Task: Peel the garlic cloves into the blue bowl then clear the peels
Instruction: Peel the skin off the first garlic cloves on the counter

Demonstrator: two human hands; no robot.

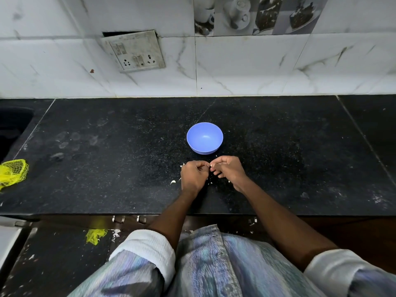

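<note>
- Working a small pale garlic clove [210, 166] between the fingertips, the left hand [194, 176] and the right hand [228, 172] meet just inside the front edge of the black speckled stone tabletop [278, 146], about midway along it; both hands are curled tight, pinching the clove from either side, probably so one steadies it while the other picks at the skin.
- The clove is mostly hidden by the fingers, so how much skin is left on it cannot be told.
- The round blue plastic bowl [204, 138] stands upright just beyond the hands, toward the back edge, close enough that a finished clove could be dropped in with a short reach; no clove shows inside it.
- Thin white peel scraps [172, 182] lie on the tabletop right around and under the hands, which suggests the peeling is done low over the surface so the skins fall in one patch for clearing later.
- A yellow mesh net bag [13, 173] lies at the left edge, well apart from the work, likely the garlic's packaging set aside.
</note>
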